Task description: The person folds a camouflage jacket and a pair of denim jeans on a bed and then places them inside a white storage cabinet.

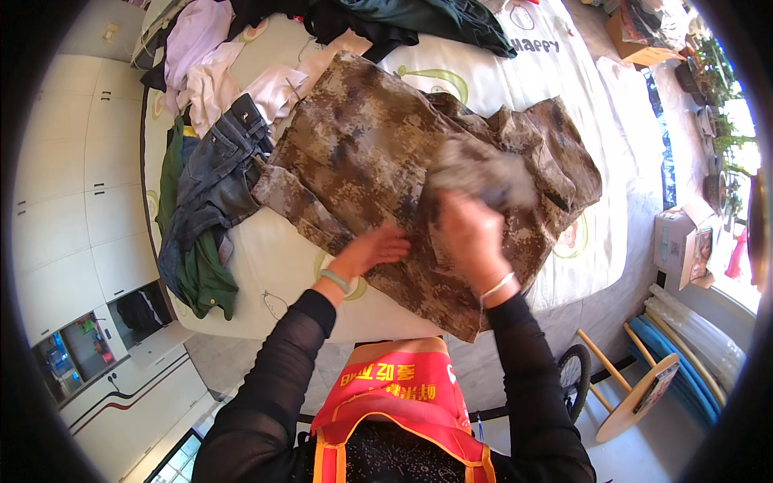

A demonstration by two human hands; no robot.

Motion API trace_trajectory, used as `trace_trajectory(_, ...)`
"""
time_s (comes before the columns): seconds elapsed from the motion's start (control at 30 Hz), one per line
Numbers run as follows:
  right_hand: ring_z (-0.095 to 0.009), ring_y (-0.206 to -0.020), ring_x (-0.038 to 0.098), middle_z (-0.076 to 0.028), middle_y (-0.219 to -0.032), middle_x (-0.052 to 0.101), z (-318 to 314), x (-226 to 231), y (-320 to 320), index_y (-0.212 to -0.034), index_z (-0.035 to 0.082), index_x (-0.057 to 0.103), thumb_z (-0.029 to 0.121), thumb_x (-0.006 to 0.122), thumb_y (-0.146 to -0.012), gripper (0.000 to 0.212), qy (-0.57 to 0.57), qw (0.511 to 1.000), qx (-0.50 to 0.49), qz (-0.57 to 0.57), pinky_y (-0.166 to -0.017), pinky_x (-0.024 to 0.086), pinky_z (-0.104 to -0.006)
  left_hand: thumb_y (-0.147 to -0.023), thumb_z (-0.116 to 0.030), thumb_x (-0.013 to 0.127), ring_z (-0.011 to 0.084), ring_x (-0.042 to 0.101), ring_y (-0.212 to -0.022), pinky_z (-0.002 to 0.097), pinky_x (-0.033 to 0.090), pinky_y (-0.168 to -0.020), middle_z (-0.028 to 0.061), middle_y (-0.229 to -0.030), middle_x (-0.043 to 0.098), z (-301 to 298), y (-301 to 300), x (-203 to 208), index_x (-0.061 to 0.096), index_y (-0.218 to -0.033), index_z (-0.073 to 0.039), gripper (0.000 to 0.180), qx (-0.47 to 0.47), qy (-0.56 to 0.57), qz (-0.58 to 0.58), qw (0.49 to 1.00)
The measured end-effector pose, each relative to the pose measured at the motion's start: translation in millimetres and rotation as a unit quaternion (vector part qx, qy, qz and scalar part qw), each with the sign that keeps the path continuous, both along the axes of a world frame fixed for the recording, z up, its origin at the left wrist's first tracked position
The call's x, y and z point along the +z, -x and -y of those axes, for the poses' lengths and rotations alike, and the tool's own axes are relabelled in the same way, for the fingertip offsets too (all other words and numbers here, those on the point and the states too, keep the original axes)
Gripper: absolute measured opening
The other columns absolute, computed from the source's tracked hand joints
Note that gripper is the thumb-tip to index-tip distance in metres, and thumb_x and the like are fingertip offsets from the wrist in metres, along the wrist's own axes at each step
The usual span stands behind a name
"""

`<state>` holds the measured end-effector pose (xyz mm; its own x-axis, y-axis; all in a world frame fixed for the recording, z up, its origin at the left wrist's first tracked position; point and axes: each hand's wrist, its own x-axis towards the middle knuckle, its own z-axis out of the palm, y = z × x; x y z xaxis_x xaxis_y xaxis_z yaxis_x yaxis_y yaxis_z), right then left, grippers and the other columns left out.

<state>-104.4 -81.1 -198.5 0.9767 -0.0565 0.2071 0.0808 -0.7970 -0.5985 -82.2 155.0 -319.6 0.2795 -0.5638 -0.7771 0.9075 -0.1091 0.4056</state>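
Note:
A brown and tan camouflage jacket (362, 129) lies spread over the near part of a bed, its folds bunched toward the right. My left hand (374, 251) rests on its near edge with fingers stretched out, holding nothing. Farther right, my right hand (471, 233) is closed on a piece of the jacket. That hand and the raised fold of cloth beyond it are smeared by motion, and the fingertips are hidden. The bed's white sheet (322, 318) carries a green avocado print.
Dark grey jeans (217, 173) and a green garment (197, 282) lie left of the jacket. Pale clothes (213, 80) and a dark green garment (435, 20) lie along the far side. On the floor at right stand a cardboard box (680, 241) and a round wooden stool (636, 398).

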Motion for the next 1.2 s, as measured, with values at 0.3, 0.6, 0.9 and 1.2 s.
trace_trajectory(0.3,-0.029,-0.096,0.054,-0.011,-0.101,0.057,-53,-63,182,-0.104,0.008,0.059,0.011,0.061,-0.074,0.03,-0.105,0.981,0.038,-0.159,-0.081,0.044,-0.0399,-0.083,-0.07,0.033,0.0278,0.05,-0.111,0.0436,0.038,-0.093,0.0132,-0.119,0.054,-93,-53,22,0.044,-0.126,-0.006,0.078,0.236,-0.004,0.005,0.972)
trace_trajectory(0.6,-0.034,-0.111,0.043,-0.015,-0.119,0.045,-14,-116,246,-0.121,0.005,0.045,0.007,0.067,-0.067,0.058,0.0,0.939,-0.194,-0.285,-0.094,0.036,-0.0413,-0.068,-0.037,0.076,0.0309,0.03,-0.128,0.0409,0.028,-0.104,0.0196,-0.138,0.028,-82,-5,24,0.018,-0.139,-0.006,0.097,-0.148,-0.293,0.477,0.815)
trace_trajectory(0.9,-0.035,-0.089,0.053,-0.014,-0.093,0.053,-13,-145,249,-0.097,0.007,0.046,0.001,0.053,-0.075,0.024,-0.032,0.926,-0.27,-0.261,-0.073,0.044,-0.0421,-0.067,-0.007,0.065,0.0199,0.061,-0.073,0.0315,0.048,-0.068,0.0116,-0.077,0.064,-134,-21,32,0.058,-0.094,0.001,0.029,-0.136,-0.334,0.516,0.777)
trace_trajectory(1.2,-0.037,-0.082,0.053,-0.013,-0.092,0.051,-15,-164,240,-0.087,0.008,0.048,-0.001,0.051,-0.073,0.017,-0.005,0.915,-0.273,-0.298,-0.067,0.044,-0.0448,-0.069,-0.026,0.076,0.0206,0.058,-0.084,0.0328,0.046,-0.075,0.0113,-0.092,0.063,-130,-199,67,0.06,-0.103,-0.001,0.045,-0.46,-0.287,0.48,0.689)
